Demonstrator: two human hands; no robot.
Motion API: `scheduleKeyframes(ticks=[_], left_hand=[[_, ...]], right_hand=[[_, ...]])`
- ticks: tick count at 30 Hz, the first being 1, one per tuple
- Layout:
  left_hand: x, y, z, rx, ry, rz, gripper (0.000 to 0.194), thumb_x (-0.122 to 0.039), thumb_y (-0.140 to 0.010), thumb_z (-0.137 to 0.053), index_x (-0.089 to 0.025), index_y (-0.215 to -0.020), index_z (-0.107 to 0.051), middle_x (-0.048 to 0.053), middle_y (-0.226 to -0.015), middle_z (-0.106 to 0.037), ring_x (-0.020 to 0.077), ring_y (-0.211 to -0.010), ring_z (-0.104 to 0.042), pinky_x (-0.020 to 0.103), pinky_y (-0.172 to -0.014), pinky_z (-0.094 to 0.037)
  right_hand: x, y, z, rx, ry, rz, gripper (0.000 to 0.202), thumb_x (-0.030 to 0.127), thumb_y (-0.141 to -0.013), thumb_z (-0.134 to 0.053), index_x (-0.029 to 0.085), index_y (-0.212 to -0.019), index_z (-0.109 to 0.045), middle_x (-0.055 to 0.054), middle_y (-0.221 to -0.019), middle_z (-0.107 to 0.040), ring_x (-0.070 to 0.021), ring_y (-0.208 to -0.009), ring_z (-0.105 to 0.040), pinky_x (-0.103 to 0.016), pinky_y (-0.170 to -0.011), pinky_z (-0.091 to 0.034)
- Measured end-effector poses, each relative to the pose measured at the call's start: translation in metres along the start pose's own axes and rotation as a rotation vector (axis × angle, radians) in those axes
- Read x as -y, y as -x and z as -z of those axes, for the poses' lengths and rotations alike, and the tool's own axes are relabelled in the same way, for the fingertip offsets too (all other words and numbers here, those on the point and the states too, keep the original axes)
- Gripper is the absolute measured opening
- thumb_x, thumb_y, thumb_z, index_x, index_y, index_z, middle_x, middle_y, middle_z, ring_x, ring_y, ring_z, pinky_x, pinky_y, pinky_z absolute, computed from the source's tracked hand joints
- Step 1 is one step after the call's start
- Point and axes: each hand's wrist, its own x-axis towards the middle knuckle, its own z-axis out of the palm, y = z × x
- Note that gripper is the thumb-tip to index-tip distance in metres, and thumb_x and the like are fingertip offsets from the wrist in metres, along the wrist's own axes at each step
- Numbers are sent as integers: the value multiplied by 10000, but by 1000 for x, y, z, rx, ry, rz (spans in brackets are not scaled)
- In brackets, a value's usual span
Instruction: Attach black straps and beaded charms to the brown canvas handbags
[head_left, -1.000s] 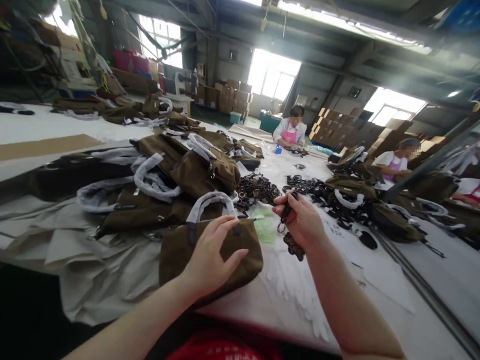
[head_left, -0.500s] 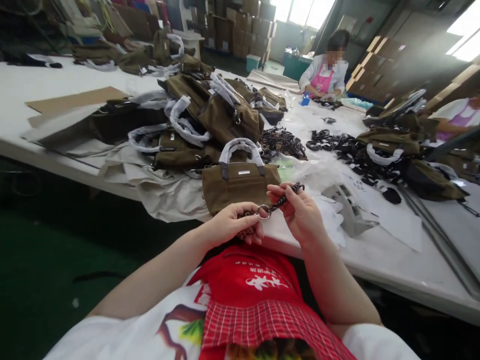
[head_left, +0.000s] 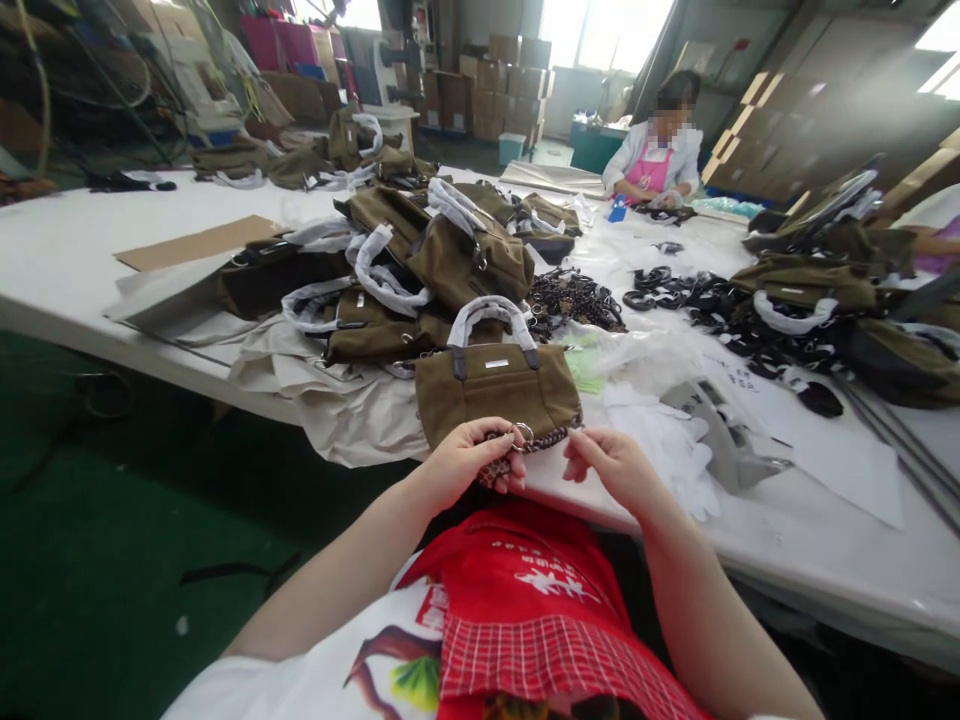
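Observation:
My left hand (head_left: 469,458) is closed on a brown and black braided cord (head_left: 551,438) with a metal ring (head_left: 523,434) at its fingers. The cord runs rightward from the ring, along the lower front of an olive handbag (head_left: 499,395). That bag stands upright at the table edge, its handles wrapped in white. Just right of the cord, my right hand (head_left: 600,462) has its fingers pinched together; whether something thin is between them is too small to tell.
Behind the bag lie a heap of olive bags (head_left: 465,250) and a pile of cords (head_left: 574,300). A grey tool-like object (head_left: 724,435) and white gloves (head_left: 660,435) lie to the right. A person in a pink apron (head_left: 651,175) works across the table (head_left: 67,255).
My right hand has moved down, and the cord it was holding up now hangs lower, against the bag. The camera view has shifted, so the scene sits lower and further right.

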Motion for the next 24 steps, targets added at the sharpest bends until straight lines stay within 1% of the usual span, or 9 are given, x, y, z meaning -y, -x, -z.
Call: scheduleKeyframes(ticks=[2,6,10,12,14,17,20,22,24], left_hand=[[-2,-10,-4,-19,-31,2,345,-443,-811,-684,-138,-935,-579,37,-697,-676,137,-605,-667,180,-506,-476],[-9,-28,-17,-76,-241,-51,337,-475,-867,-592,-151,-962,-584,36,-702,-677,131,-593,-638,206,-523,-476],[-12,-44,-29,-159,-925,-406,269,-349,-950,-451,-163,-957,-645,76,-816,-708,173,-745,-660,289,-710,-522],[-8,-51,-33,-212,-1273,-561,286,-275,-954,-411,-158,-1057,-652,120,-957,-719,221,-861,-672,351,-799,-525],[-4,-57,-37,-236,-1468,-642,342,-228,-949,-384,-128,-1180,-615,166,-1048,-706,260,-913,-672,397,-808,-532],[-4,-57,-43,-219,-1487,-731,376,-261,-929,-449,-126,-1257,-574,174,-1150,-669,275,-1021,-638,424,-893,-511],[-19,-53,-45,-276,-1299,-755,439,-344,-892,-527,-150,-1285,-552,153,-1240,-597,272,-1144,-556,436,-1006,-439],[-31,-52,-43,-283,-1161,-691,358,-307,-913,-483,-155,-1214,-603,130,-1156,-609,236,-1067,-574,398,-959,-460],[-42,-55,-39,-188,-1050,-614,283,-246,-927,-446,-163,-1084,-666,96,-1022,-636,189,-934,-598,333,-860,-488]], right_hand=[[4,1,4,-87,161,76,400,547,-861,-576,184,-707,-641,-17,-529,-641,-146,-499,-576,-275,-552,-474],[19,0,0,-249,182,320,237,416,-867,-611,216,-765,-687,-19,-649,-678,-170,-619,-619,-291,-645,-498],[26,-13,-10,-217,130,372,197,376,-856,-616,224,-843,-741,-54,-813,-728,-205,-749,-655,-313,-709,-507],[23,-22,-13,-245,53,311,235,400,-847,-614,204,-805,-737,-52,-762,-715,-199,-711,-638,-304,-670,-496],[18,-30,-11,-257,-69,241,263,425,-820,-632,185,-766,-725,-35,-687,-683,-172,-636,-591,-283,-606,-467],[11,-35,-2,-245,-257,179,264,432,-764,-679,173,-732,-717,-10,-614,-622,-131,-568,-506,-250,-536,-416],[7,-33,12,-165,-313,166,251,425,-746,-705,175,-736,-728,-9,-607,-597,-122,-566,-476,-240,-527,-401],[6,-31,18,-54,-320,166,255,430,-757,-706,177,-741,-731,-18,-637,-606,-124,-579,-480,-245,-542,-407],[6,-31,20,39,-342,167,264,438,-767,-703,177,-738,-724,-27,-676,-618,-127,-592,-481,-250,-555,-409]])
